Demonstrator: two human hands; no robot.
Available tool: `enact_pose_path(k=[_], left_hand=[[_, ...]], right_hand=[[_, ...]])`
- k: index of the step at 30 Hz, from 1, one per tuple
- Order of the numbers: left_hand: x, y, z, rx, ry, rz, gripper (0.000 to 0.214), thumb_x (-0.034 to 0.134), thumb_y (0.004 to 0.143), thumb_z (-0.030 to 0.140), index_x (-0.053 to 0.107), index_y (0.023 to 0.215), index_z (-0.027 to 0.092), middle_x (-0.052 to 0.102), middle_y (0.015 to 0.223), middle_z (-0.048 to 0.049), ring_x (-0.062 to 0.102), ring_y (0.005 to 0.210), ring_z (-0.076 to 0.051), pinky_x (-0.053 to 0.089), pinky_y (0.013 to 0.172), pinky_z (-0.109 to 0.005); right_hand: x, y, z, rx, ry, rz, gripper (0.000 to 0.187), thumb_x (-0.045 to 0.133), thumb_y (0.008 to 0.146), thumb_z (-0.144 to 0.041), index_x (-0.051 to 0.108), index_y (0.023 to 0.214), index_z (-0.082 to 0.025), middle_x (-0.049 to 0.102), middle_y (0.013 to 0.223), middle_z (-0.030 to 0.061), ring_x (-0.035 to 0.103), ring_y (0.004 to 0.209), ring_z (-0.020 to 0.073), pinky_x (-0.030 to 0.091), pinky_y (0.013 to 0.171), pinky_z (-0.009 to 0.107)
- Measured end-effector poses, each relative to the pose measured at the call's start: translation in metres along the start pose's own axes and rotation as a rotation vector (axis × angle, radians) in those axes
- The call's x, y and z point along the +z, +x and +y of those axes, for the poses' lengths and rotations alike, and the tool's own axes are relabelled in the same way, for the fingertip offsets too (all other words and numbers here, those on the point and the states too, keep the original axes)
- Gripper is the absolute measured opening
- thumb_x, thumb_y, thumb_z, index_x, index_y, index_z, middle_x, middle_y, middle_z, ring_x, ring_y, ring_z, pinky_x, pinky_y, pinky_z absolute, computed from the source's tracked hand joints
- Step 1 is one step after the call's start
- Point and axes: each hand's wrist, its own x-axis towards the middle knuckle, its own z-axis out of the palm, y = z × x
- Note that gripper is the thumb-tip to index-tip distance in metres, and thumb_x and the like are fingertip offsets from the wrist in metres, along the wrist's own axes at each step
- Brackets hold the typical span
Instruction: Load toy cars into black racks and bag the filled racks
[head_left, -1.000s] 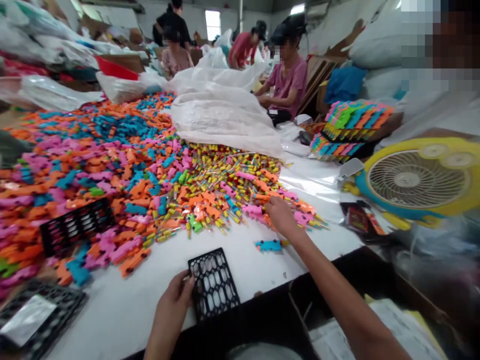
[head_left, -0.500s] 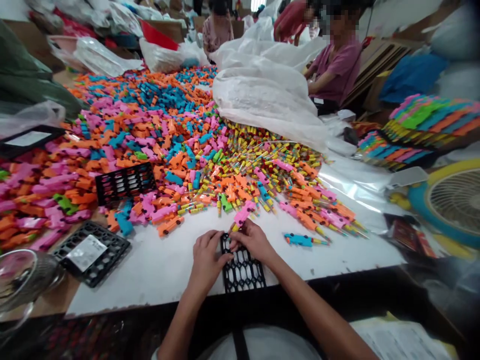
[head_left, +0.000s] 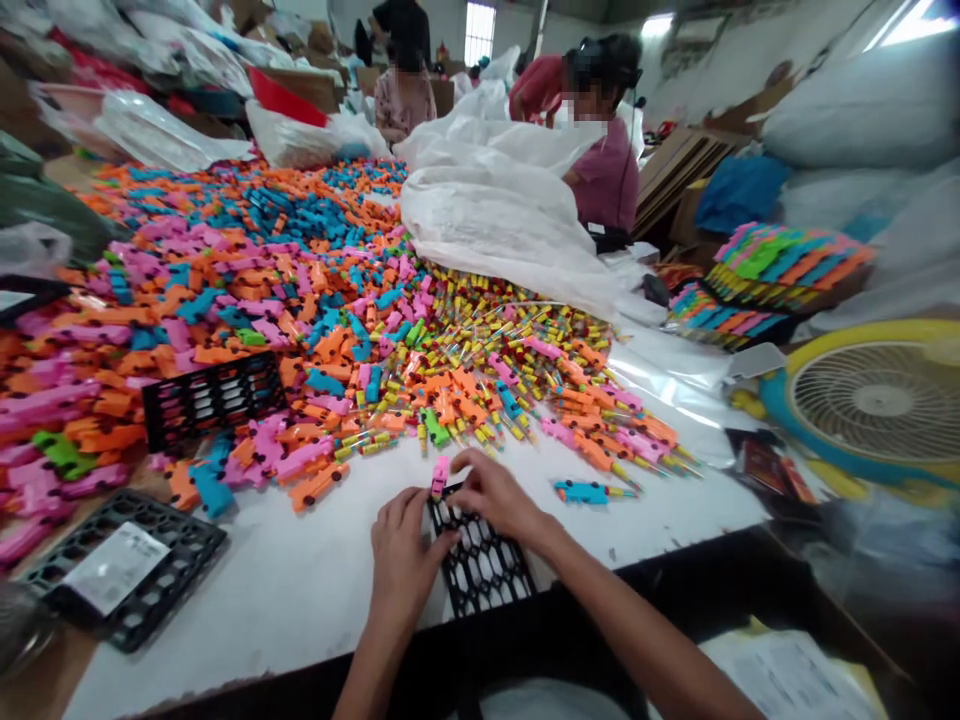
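Spreading over most of the white table (head_left: 285, 590) is a heap of orange, pink and blue plastic pieces (head_left: 225, 290), thinning toward the near edge into a scatter of yellow-tipped sticks (head_left: 487, 340). Far right of it lies a big clear plastic bag (head_left: 502, 220), with a person in a purple shirt (head_left: 607, 180) seated behind it. At the right edge sits a yellow and blue fan (head_left: 870, 400), and beyond it a stack of filled trays (head_left: 780, 270). On the left, a black tray (head_left: 214, 395) rests among the pieces, and another black tray with a paper label (head_left: 124, 565) lies nearer. A lone blue piece (head_left: 581, 491) lies right of the hands.

At the near edge lies a black grid tray (head_left: 480, 565). The left hand (head_left: 401, 560) rests on its left rim, fingers curled loosely over it. The right hand (head_left: 499, 500) pinches a small pink piece (head_left: 439, 477) standing upright at the tray's far edge.
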Motion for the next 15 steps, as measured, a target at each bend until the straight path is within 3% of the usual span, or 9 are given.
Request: enact_pose_path(k=[2, 4, 7, 10, 13, 15], left_hand=[[0.000, -0.003, 0.003, 0.000, 0.004, 0.013, 0.052, 0.070, 0.072, 0.040, 0.057, 0.118, 0.022, 0.059, 0.122, -0.0097, 0.051, 0.114, -0.031, 0.042, 0.096, -0.049], [0.001, -0.005, 0.007, -0.022, 0.013, 0.029, 0.052, 0.070, 0.073, 0.041, 0.056, 0.119, 0.022, 0.059, 0.123, -0.0105, 0.050, 0.114, -0.031, 0.042, 0.095, -0.049], [0.000, -0.002, 0.011, -0.060, -0.012, 0.087, 0.049, 0.065, 0.077, 0.042, 0.056, 0.120, 0.020, 0.060, 0.120, -0.0124, 0.053, 0.111, -0.031, 0.044, 0.092, -0.050], [-0.002, 0.008, 0.010, -0.011, -0.124, 0.123, 0.037, 0.055, 0.085, 0.040, 0.059, 0.116, 0.021, 0.063, 0.113, -0.0112, 0.056, 0.105, -0.027, 0.047, 0.090, -0.046], [-0.005, 0.020, 0.009, 0.055, -0.186, 0.105, 0.022, 0.052, 0.087, 0.034, 0.065, 0.100, 0.022, 0.067, 0.100, -0.0065, 0.059, 0.096, -0.022, 0.049, 0.086, -0.038], [-0.005, 0.024, 0.009, 0.072, -0.183, 0.095, 0.017, 0.053, 0.087, 0.032, 0.066, 0.090, 0.022, 0.068, 0.087, -0.0035, 0.060, 0.088, -0.019, 0.050, 0.079, -0.034]], right_hand=[[-0.033, 0.010, 0.012, 0.079, -0.136, 0.245, 0.027, 0.058, 0.084, -0.030, 0.053, 0.109, -0.021, 0.059, 0.102, 0.0054, 0.057, 0.079, 0.0166, 0.047, 0.071, 0.029], [-0.064, 0.020, 0.023, 0.211, -0.333, 0.415, 0.025, 0.057, 0.083, -0.029, 0.056, 0.105, -0.018, 0.057, 0.110, 0.0123, 0.056, 0.093, 0.0235, 0.046, 0.078, 0.036], [-0.089, 0.026, 0.032, 0.300, -0.436, 0.449, 0.012, 0.056, 0.079, -0.022, 0.056, 0.090, -0.017, 0.059, 0.103, 0.0135, 0.056, 0.096, 0.0272, 0.045, 0.082, 0.041], [-0.077, 0.015, 0.024, 0.256, -0.305, 0.427, 0.009, 0.054, 0.082, -0.027, 0.050, 0.085, -0.020, 0.061, 0.089, 0.0067, 0.060, 0.079, 0.0210, 0.048, 0.073, 0.036], [-0.039, -0.004, 0.012, 0.215, 0.196, 0.247, 0.022, 0.051, 0.086, -0.043, 0.041, 0.089, -0.023, 0.058, 0.066, -0.0031, 0.057, 0.052, 0.0149, 0.046, 0.052, 0.028], [-0.010, -0.014, 0.008, 0.199, 0.464, 0.160, 0.026, 0.052, 0.086, -0.046, 0.037, 0.088, -0.025, 0.054, 0.058, -0.0074, 0.055, 0.045, 0.0135, 0.042, 0.044, 0.024]])
